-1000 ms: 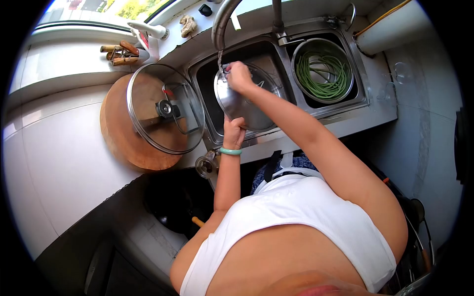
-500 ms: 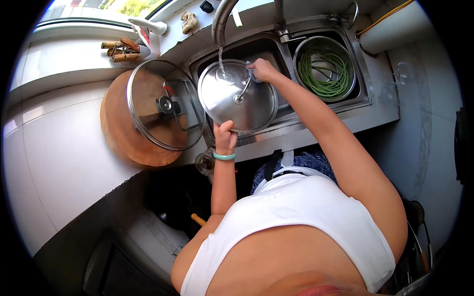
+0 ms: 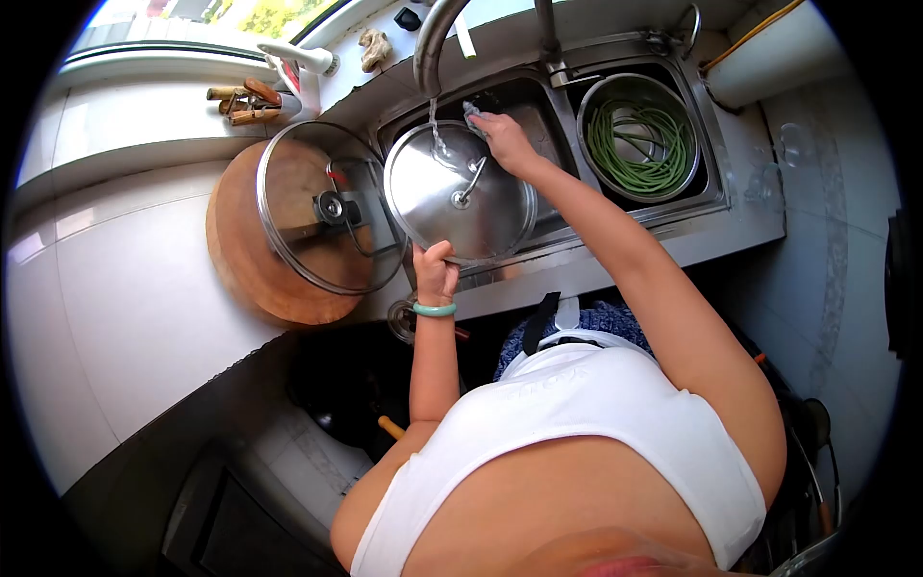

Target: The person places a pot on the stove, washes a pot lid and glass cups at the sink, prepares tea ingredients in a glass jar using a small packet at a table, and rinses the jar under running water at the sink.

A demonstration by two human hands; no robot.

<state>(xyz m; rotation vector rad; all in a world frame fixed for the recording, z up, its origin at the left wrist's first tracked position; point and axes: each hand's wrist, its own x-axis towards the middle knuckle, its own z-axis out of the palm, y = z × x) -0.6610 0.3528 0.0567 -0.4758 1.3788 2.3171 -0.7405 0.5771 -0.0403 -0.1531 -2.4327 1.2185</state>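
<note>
A round steel lid [image 3: 433,207] is over the left sink basin, its handle side facing up. My left hand [image 3: 436,274], with a green bangle at the wrist, grips the lid's near edge. At the lid's far right edge, my right hand [image 3: 504,140] is closed on a greyish cloth [image 3: 475,117]. Water runs from the faucet [image 3: 435,58] onto the lid. In the right basin, a steel bowl [image 3: 586,163] holds long green beans [image 3: 630,163].
A glass lid [image 3: 274,236] rests on a round wooden board [image 3: 236,240] at the left. Knives with wooden handles [image 3: 252,104], a white bottle [image 3: 306,58] and a ginger piece [image 3: 374,49] are near the window.
The lid first tilted up toward me and shifted left, showing its handle. My right hand moved right off the lid's middle, then slightly back left along its far edge with the cloth.
</note>
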